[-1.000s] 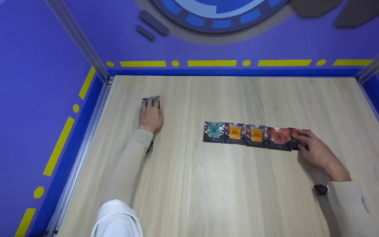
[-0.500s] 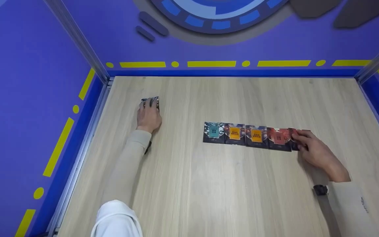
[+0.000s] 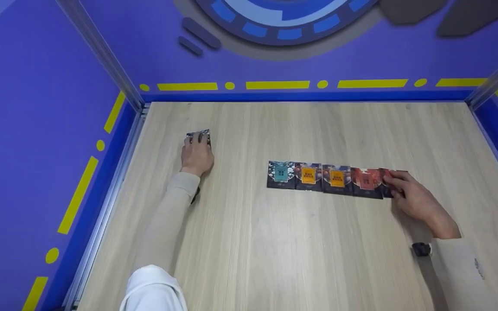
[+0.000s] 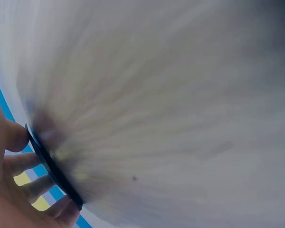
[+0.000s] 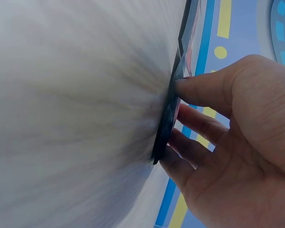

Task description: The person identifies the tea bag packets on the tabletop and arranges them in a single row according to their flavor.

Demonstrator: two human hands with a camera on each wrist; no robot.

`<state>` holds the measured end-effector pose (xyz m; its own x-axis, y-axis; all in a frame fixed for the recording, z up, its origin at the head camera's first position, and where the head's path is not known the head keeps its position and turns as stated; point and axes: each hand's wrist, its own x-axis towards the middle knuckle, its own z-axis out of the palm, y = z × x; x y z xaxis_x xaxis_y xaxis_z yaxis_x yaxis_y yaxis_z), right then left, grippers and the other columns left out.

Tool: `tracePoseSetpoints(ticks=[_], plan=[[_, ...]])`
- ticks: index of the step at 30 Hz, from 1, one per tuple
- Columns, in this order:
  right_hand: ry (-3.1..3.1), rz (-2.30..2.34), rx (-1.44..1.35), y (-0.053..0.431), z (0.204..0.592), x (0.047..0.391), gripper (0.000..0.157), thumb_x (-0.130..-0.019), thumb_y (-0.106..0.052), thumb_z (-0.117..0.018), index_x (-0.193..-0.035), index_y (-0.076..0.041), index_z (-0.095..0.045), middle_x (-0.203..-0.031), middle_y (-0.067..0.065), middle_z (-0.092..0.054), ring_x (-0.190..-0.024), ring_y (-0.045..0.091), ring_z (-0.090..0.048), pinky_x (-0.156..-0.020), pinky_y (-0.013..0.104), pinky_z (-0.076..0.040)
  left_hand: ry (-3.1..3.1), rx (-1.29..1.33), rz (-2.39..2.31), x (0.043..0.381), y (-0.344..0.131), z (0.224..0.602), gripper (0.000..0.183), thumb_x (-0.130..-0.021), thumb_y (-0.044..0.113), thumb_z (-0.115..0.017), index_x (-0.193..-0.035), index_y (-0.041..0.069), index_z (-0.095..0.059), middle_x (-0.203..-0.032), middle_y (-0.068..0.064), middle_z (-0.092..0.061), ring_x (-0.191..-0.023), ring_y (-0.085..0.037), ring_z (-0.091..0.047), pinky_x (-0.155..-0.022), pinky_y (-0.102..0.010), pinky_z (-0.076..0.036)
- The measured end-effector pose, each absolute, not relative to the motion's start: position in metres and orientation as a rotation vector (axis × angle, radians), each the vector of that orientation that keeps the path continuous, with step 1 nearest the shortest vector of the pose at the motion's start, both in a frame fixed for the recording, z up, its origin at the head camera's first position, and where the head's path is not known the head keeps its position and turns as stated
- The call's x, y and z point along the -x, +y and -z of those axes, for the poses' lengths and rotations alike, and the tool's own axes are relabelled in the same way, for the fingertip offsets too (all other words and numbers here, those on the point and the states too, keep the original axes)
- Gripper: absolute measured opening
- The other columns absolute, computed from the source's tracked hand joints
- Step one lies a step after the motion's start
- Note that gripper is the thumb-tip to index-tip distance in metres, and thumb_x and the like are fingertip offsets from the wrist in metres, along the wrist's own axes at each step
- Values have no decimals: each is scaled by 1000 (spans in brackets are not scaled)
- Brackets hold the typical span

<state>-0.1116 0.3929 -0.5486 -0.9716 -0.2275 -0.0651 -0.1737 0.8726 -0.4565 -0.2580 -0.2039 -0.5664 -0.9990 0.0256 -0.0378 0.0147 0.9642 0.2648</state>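
Near the far left of the tabletop, my left hand reaches over a dark, patterned packet. The fingers look fairly straight, and their tips touch the packet in the left wrist view; the hand hides most of it. At the right end of a row, my right hand holds a red and black packet between thumb and fingers. It lies against the neighbouring red packet. Leftward along the row are an orange-labelled packet, another orange-labelled packet and a teal packet.
The pale wooden tabletop carries everything. A blue-purple back wall with yellow marks stands behind it. On the left rises a side wall, with a metal rail along the table edge.
My left hand shifts only slightly over its packet. The right hand and the row of packets stay in place. The view tilts a little.
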Motion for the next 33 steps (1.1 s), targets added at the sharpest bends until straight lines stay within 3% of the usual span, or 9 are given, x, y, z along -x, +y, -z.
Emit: tracePoseSetpoints(ticks=[33], plan=[[2959,714,290,389,551,110,52,-97,7,-55,-149,10,-51,-154,32,-42,-135,58,-50,-106,75,-41,3030,-353,-422,212,-166,557,49,-110,29,-53,-153,7,-57,-157,-23,-49,-137,-48,-48,-109,-56,-49]])
